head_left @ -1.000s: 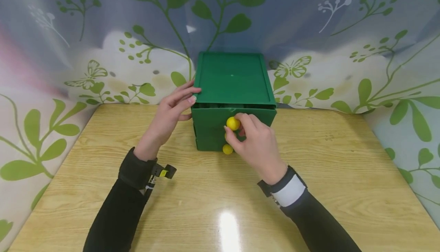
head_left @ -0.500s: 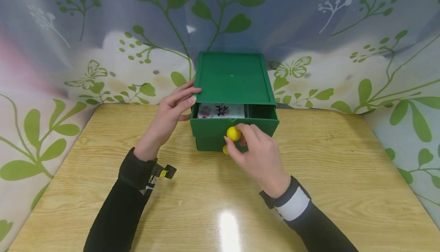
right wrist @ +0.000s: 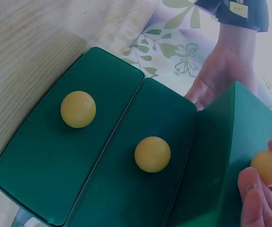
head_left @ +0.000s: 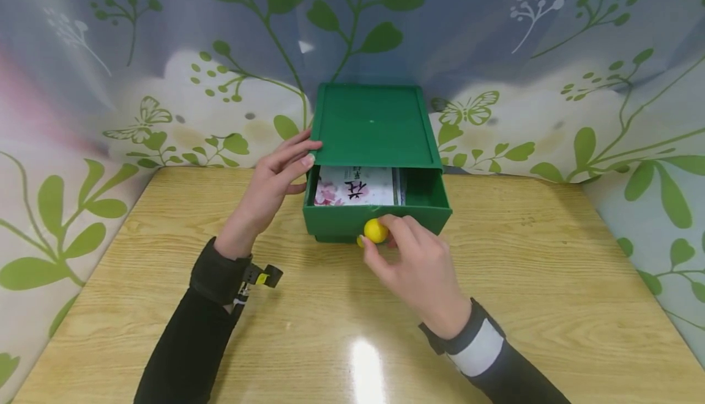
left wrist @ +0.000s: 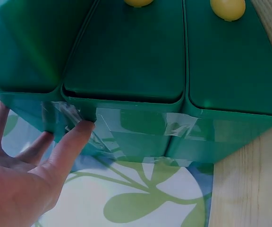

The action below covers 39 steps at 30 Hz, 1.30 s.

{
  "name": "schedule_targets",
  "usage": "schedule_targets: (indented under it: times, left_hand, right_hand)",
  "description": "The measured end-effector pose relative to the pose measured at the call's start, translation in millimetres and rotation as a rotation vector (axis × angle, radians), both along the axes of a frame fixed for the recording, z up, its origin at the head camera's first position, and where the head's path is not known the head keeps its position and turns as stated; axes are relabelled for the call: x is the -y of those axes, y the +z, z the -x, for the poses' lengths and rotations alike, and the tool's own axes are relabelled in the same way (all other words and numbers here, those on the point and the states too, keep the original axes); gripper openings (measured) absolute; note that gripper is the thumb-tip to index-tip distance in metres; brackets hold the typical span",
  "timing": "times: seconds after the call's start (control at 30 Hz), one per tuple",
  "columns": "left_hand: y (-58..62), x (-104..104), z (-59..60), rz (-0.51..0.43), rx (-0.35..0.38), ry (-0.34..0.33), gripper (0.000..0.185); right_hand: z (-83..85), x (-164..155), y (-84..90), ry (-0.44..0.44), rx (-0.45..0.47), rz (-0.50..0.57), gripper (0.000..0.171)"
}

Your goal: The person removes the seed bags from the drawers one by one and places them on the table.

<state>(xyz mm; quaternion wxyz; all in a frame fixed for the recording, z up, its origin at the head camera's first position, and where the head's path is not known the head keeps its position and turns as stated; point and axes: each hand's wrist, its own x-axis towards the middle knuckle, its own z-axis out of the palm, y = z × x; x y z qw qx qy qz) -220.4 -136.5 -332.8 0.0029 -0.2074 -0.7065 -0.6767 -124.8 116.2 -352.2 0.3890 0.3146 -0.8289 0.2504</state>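
Drawer (head_left: pixel 333 221) out nearward, knob (head_left: pixel 376 231) pinched in right hand (head_left: pixel 421 269), left hand (head_left: pixel 270 187) spread against left side of cabinet (head_left: pixel 374 125); could drop if overpulled.

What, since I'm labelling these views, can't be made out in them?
Head view: the back of the open top drawer, hidden under the cabinet top.
Head view: fine print on the white item, too small.
Right wrist view: contents of the middle drawer and bottom drawer, hidden behind their shut fronts.
Left wrist view: part of the middle knob, cut off by the upper edge.
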Motion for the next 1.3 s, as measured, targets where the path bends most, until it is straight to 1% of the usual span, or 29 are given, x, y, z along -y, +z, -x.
schedule_targets:
  times: [0.27, 0.5, 0.87, 1.17, 1.3]
  left_hand:
    - [-0.3, 0, 0.1, -0.019, 0.003, -0.001, 0.042]
    - [-0.2, -1, -0.4, -0.016, 0.006, 0.004, 0.041]
    - [-0.2, 0, -0.4, -0.017, 0.005, -0.003, 0.040]
    - [-1.0, -1, 0.3, -0.024, 0.002, -0.002, 0.040]
    - [-0.6, -1, 0.1, -0.028, 0.004, 0.000, 0.041]
  right_hand:
    - [-12.7, -2, -0.2, 0.013, 0.030, 0.011, 0.028]
    - [-23.0, -2, 0.1, 0.029, -0.015, 0.028, 0.032]
    - [-36.5, -2, 0.7, 0.045, -0.077, 0.034, 0.032]
    - [-48.1, -4, 1.7, 0.051, -0.076, 0.011, 0.033]
    - [-52.7, -4, 1.8, 0.060, -0.094, 0.011, 0.032]
